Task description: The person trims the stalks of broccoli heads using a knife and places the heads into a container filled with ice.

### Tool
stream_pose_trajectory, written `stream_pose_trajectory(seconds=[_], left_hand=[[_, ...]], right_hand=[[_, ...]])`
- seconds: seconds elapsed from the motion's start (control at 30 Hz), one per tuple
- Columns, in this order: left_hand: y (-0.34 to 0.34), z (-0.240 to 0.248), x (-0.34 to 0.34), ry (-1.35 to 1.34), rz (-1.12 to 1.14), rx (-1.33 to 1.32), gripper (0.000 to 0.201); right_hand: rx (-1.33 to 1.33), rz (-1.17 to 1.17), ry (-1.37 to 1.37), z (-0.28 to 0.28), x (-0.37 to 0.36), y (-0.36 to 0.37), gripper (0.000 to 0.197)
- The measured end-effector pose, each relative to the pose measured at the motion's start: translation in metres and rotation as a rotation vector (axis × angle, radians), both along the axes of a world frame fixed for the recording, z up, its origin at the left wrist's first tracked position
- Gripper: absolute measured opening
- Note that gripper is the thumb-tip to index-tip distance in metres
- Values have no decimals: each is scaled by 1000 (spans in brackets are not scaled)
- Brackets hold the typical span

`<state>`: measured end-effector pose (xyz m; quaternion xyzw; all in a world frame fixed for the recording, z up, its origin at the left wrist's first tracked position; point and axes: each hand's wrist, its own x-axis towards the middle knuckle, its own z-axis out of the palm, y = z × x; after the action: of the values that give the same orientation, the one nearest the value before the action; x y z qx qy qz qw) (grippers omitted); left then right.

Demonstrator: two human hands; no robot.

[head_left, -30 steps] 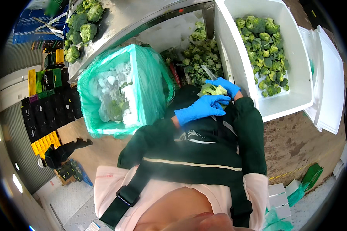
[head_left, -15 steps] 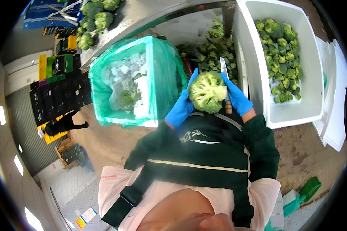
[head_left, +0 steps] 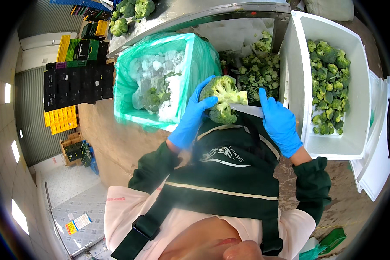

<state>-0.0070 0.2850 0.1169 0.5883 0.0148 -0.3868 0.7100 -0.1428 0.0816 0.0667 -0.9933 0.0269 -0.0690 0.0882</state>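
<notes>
In front of my body, my left hand (head_left: pixel 194 113), in a blue glove, grips a head of broccoli (head_left: pixel 224 95) with its pale cut stem facing right. My right hand (head_left: pixel 281 123), also gloved in blue, is closed round a knife, whose handle is hidden in the fist. One finger lies stretched along the top of the knife. The knife blade (head_left: pixel 249 109) points left and meets the underside of the stem and florets. Just beyond the broccoli lies a heap of small florets and trimmings (head_left: pixel 258 71).
At left stands a box lined with green plastic (head_left: pixel 189 65), holding ice and broccoli. A white tub (head_left: pixel 306 86) of cut florets stands at right. Broccoli heads (head_left: pixel 132 13) sit on a metal table (head_left: pixel 173 13) at the far left. Black and yellow crates (head_left: pixel 76 84) are stacked further off.
The broccoli has turned so its stem faces right, held by my left hand alone. My right hand has moved off the broccoli and swung the knife from upright to lying across, against the stem.
</notes>
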Motion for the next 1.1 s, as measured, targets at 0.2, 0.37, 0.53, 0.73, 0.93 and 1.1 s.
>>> stream_pose_trajectory(seconds=[0.2,0.37,0.53,0.73,0.93,1.1], left_hand=[[-3,8,-1,98,-76,170,62],[-4,7,-2,38,-414,221,66],[-3,-11,-15,-206,-241,23,85],[-1,3,-1,-640,-440,84,98],[2,12,1,-810,-475,37,113],[-7,-1,-7,-377,-331,-67,133]], right_hand=[[-178,80,12,9,6,-9,55],[143,-211,74,-31,17,-52,39],[204,-100,138,-12,-12,-46,30],[277,-70,60,-21,-19,-20,10],[1628,-285,303,2,-2,-36,40],[1806,-89,-123,38,19,7,49]])
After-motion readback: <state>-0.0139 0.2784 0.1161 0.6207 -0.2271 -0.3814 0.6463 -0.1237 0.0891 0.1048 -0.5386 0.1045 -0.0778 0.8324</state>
